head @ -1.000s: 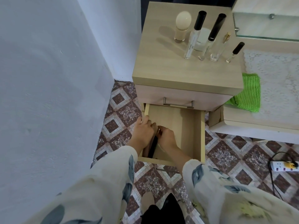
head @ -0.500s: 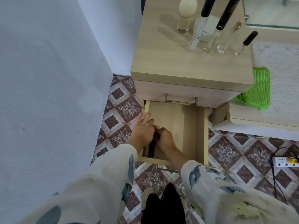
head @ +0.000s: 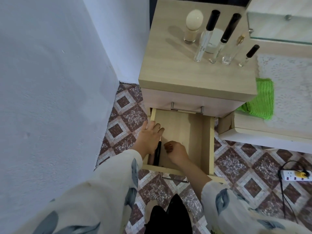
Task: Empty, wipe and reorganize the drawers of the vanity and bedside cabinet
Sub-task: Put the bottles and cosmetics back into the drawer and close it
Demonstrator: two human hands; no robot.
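The lower drawer (head: 206, 142) of the wooden bedside cabinet (head: 194, 78) is pulled out over the floor. Both hands are inside it at its left side. My left hand (head: 149, 137) lies flat along the left wall, fingers spread, resting against a slim black tube (head: 157, 154) that lies lengthwise on the drawer bottom. My right hand (head: 176, 152) is just right of the tube, fingers curled in a loose fist, nothing visible in it. The upper drawer with its metal handle (head: 187, 109) is closed.
Several perfume bottles (head: 226, 36) and a cream round-capped bottle (head: 243, 27) stand on the cabinet top. A green cloth (head: 260, 102) lies on the vanity (head: 270, 132) to the right. A white wall is close on the left. A power strip (head: 295, 174) lies on the patterned tile floor.
My two hands have drawn apart: the right hand moved right off the black tube, the left hand flattened along the drawer's left wall. The tube now lies exposed between them.
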